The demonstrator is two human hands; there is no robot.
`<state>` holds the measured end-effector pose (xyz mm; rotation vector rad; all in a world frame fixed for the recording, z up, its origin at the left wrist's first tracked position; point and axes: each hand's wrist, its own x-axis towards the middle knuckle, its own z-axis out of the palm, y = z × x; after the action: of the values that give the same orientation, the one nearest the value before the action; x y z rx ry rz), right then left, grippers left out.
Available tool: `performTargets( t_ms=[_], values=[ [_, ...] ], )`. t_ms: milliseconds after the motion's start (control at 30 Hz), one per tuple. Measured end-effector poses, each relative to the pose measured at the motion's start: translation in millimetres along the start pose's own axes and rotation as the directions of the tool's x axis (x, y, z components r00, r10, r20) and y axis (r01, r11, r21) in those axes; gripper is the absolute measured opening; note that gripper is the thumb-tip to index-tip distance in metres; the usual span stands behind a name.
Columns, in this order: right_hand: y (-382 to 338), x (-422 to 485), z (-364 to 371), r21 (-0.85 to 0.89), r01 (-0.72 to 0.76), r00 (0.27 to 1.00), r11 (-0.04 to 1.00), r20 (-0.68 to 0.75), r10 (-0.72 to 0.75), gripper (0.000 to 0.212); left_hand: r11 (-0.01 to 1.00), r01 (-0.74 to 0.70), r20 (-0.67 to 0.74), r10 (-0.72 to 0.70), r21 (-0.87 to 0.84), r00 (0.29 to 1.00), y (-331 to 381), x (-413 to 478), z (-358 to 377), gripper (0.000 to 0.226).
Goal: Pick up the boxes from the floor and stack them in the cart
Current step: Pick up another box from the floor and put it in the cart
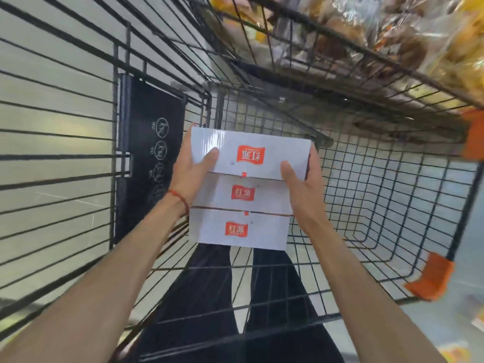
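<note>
Three white boxes w/ red logos sit in a column at frame ctr, inside the wire cart point(366, 205). Each has its long axis running left-right across the frame. The top box point(248, 137) is tilted slightly, right end lower, and its logo reads upside down. The middle box point(267, 195) and bottom box point(262, 231) show logos right way up. The top box overlaps the middle box's upper edge.

The left hand point(192, 170) grips the top box's left end, thumb flat on the white face, fingers wrapped round the side. The right hand point(301, 179) does the same at the right end. A red string bracelet point(179, 199) circles the left wrist.

Left of ctr, a black sign panel point(149, 153) w/ round icons hangs on the cart. Orange corner bumpers point(432, 279) show at right, bagged goods point(392, 35) fill the upper right, and dark trousers point(204, 297) show through the wires at bottom ctr.
</note>
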<state>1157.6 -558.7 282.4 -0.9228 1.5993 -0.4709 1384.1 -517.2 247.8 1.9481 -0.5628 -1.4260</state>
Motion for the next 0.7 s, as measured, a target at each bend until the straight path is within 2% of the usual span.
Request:
performTargets(
  t_ms=[200,333,533,700],
  values=[
    [18,20,11,-0.012,-0.025,1.000,1.000,-0.004,0.025,0.053,0.994,0.105,0.048,-0.105,-0.011,0.993,-14,21,8,0.072],
    [34,28,16,-0.031,-0.025,1.000,0.999,-0.016,0.024,0.066,0.994,0.113,-0.002,-0.113,0.001,0.994,-27,27,16,0.078],
    [47,30,18,0.023,-0.066,0.998,0.998,-0.014,0.066,0.058,0.996,0.083,-0.034,-0.082,0.043,0.996,-22,23,21,0.057],
    [39,19,12,0.037,-0.180,0.983,0.983,-0.022,0.181,0.045,0.990,0.126,-0.175,-0.114,0.059,0.978,-14,4,32,0.045]
  ],
)
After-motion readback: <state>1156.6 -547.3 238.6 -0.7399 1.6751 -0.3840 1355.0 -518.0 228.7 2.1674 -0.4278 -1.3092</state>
